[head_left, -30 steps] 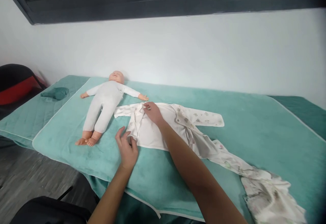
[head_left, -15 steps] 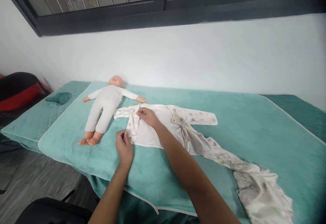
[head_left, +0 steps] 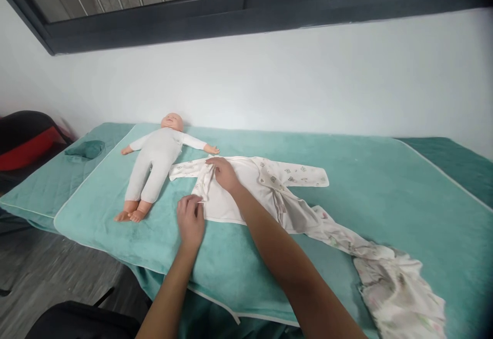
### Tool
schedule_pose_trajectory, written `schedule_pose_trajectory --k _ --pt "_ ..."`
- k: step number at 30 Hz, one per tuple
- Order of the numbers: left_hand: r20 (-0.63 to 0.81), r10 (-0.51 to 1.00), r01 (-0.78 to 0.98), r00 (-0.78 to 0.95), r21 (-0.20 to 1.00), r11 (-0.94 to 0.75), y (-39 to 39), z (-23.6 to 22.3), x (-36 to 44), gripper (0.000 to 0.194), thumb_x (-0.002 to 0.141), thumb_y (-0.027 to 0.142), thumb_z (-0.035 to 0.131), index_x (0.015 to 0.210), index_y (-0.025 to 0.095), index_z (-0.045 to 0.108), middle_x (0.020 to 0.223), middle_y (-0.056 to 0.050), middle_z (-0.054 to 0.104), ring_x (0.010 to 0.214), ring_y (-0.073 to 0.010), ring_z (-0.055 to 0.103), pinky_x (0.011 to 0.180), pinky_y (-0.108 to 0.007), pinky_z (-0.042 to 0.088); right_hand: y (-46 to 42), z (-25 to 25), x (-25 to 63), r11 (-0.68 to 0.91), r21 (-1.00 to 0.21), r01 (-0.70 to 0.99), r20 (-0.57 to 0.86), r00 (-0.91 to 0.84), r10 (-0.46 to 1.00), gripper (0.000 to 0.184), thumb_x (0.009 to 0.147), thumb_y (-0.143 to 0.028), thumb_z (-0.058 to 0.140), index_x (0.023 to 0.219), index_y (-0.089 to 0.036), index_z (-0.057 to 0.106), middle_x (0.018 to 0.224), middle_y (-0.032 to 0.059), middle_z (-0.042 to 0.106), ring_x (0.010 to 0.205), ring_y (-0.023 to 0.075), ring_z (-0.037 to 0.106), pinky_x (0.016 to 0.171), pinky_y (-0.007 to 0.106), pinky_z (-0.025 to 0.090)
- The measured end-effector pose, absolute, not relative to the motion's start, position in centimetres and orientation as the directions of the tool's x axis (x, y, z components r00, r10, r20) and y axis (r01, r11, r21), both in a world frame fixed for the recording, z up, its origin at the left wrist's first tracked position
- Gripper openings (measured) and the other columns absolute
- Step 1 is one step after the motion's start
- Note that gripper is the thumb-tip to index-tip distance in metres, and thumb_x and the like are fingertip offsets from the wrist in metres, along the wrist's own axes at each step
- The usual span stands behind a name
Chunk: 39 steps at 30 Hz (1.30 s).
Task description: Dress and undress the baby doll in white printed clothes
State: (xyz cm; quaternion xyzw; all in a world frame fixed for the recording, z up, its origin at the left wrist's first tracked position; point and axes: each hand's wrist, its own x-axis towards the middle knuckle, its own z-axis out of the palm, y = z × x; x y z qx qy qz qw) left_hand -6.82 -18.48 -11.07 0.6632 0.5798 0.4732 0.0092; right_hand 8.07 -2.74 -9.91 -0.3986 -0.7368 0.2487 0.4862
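Observation:
A white baby shirt [head_left: 227, 203] with small printed figures on its sleeves lies spread open, its inside facing up. My left hand [head_left: 191, 221] has its fingers closed on the shirt's near left corner. Farther up the same side, my right hand [head_left: 224, 172] pinches the folded front panel close to the neckline; its fingertips are partly hidden. To the left, a baby doll [head_left: 160, 149] in a white suit lies on its back, arms spread, one hand close to the shirt's left sleeve.
A crumpled printed garment [head_left: 400, 287] lies at the right, its long part reaching the shirt. Green padded covers [head_left: 365, 195] lie over the bed or table. A small green cushion [head_left: 85, 150] is at the left. Behind are a white wall and a window; a black chair [head_left: 80, 321] stands in front.
My left hand has moved slightly up and right, its fingers closing over the shirt's corner. My right hand has shifted a little along the front panel. The view has tilted slightly.

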Motion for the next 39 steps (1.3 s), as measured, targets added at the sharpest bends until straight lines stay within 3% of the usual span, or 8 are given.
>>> schedule_pose_trajectory --k 6,12,16,21,25,31,35,39 --pt "0.451 0.802 0.569 -0.392 0.804 -0.174 -19.2 -11.5 -6.7 0.019 0.098 0.037 0.054 0.09 0.02 0.056 0.077 0.0 0.056 0.071 -0.0163 0.054 0.067 -0.03 0.045 -2.8 -9.6 8.1 0.57 -0.703 0.426 0.571 -0.139 0.809 0.033 0.086 -0.011 0.046 0.104 -0.023 0.07 0.107 0.0065 0.069 0.11 0.024 0.059 0.105 0.043 0.046" --pt "0.475 0.636 0.441 -0.608 0.868 -0.227 -18.9 -11.4 -6.8 0.017 0.094 0.027 0.056 0.108 0.021 0.049 0.104 -0.005 0.055 0.092 -0.017 0.057 0.08 -0.031 0.051 -3.1 -9.8 7.1 0.567 -0.807 0.167 0.518 -0.263 0.814 0.045 0.089 -0.028 0.06 0.133 -0.024 0.054 0.142 0.012 0.051 0.115 0.0204 0.062 0.09 0.035 0.054" --pt "0.619 0.598 0.608 -0.509 0.751 -0.259 -18.8 -11.0 -6.9 0.028 0.089 0.015 0.054 0.116 0.021 0.05 0.131 -0.013 0.048 0.127 -0.0256 0.047 0.108 -0.047 0.043 -3.2 -10.1 7.1 0.586 -0.781 0.217 0.516 -0.306 0.8 0.033 0.09 -0.025 0.057 0.123 -0.021 0.06 0.144 0.0123 0.05 0.124 0.0218 0.058 0.096 0.036 0.052" --pt "0.683 0.635 0.716 -0.362 0.64 -0.28 -19.1 -10.6 -6.8 0.019 0.09 0.011 0.049 0.104 0.022 0.055 0.122 -0.011 0.06 0.126 -0.0269 0.052 0.112 -0.056 0.036 -3.5 -9.4 9.4 0.488 -0.692 0.532 0.483 -0.161 0.861 0.029 0.09 -0.014 0.047 0.113 -0.019 0.064 0.121 0.0112 0.065 0.118 0.0252 0.057 0.106 0.042 0.044" --pt "0.736 0.634 0.769 -0.24 0.542 -0.338 -19.1 -11.0 -6.8 0.02 0.088 0.007 0.047 0.097 0.021 0.057 0.11 -0.007 0.067 0.125 -0.0252 0.055 0.117 -0.06 0.029 -6.8 -9.0 12.6 0.271 -0.558 0.784 0.381 -0.048 0.923 0.039 0.087 -0.009 0.048 0.122 -0.019 0.061 0.128 0.0143 0.063 0.121 0.0318 0.053 0.102 0.047 0.041" --pt "0.747 0.661 0.725 0.071 0.416 -0.548 -19.3 -11.7 -6.5 0.029 0.089 0.003 0.043 0.108 0.019 0.059 0.111 -0.01 0.067 0.109 -0.0213 0.063 0.098 -0.043 0.052 -12.8 -8.3 19.1 0.07 -0.336 0.939 0.409 0.078 0.909 0.037 0.089 -0.014 0.049 0.125 -0.019 0.059 0.137 0.0185 0.057 0.124 0.0363 0.047 0.101 0.051 0.036" --pt "0.668 0.663 0.714 0.338 0.278 -0.643 -19.9 -10.9 -4.9 0.031 0.092 0.008 0.048 0.118 0.019 0.06 0.115 -0.011 0.068 0.108 -0.0234 0.064 0.094 -0.041 0.053 -12.6 -7.3 23.7 -0.058 -0.523 0.851 0.259 0.223 0.94 0.017 0.089 -0.022 0.052 0.097 -0.021 0.067 0.109 0.0143 0.067 0.105 0.0307 0.057 0.088 0.042 0.042" --pt "0.528 0.65 0.632 0.547 0.25 -0.734 -20.7 -9.8 -1.3 0.028 0.098 0.023 0.053 0.125 0.019 0.059 0.119 -0.01 0.068 0.112 -0.024 0.062 0.096 -0.042 0.051 -10.8 -7.5 27.4 -0.163 -0.861 0.482 0.059 0.412 0.909 0.017 0.084 -0.035 0.06 0.076 -0.02 0.063 0.081 0.0076 0.067 0.086 0.0261 0.06 0.077 0.036 0.046"
